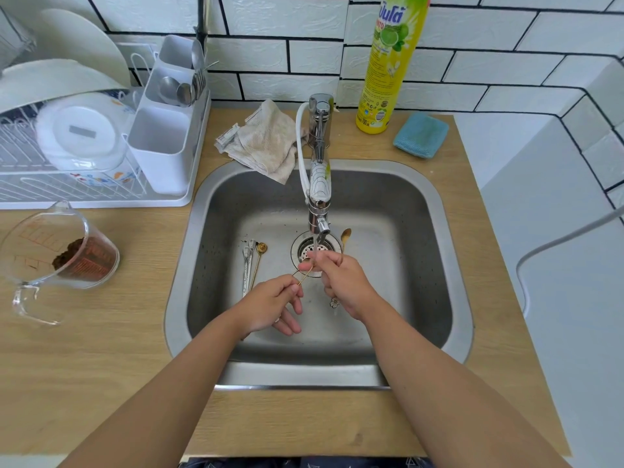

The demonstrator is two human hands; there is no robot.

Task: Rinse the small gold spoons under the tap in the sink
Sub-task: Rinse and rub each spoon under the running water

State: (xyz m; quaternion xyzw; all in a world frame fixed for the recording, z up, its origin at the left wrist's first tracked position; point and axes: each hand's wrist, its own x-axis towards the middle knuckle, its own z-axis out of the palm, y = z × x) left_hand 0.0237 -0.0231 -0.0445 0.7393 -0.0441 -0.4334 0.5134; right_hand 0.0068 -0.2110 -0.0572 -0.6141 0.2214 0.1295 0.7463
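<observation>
Water runs from the tap (319, 211) over the drain of the steel sink (422, 265). My left hand (270, 309) pinches the thin handle of a small gold spoon (304, 275), whose bowl end sits in the stream. My right hand (344, 285) has its fingertips curled round that bowl end under the water. A second gold spoon (345, 235) lies right of the drain; its handle passes under my right hand and its flower end shows below it. A third gold spoon (260, 251) lies left of the drain beside small silver spoons (247, 265).
A white dish rack (101, 146) with plates and a cutlery holder stands at the left. A glass measuring jug (57, 255) with brown grounds sits on the wooden counter. Behind the sink are a beige cloth (266, 140), a yellow soap bottle (388, 62) and a blue sponge (420, 135).
</observation>
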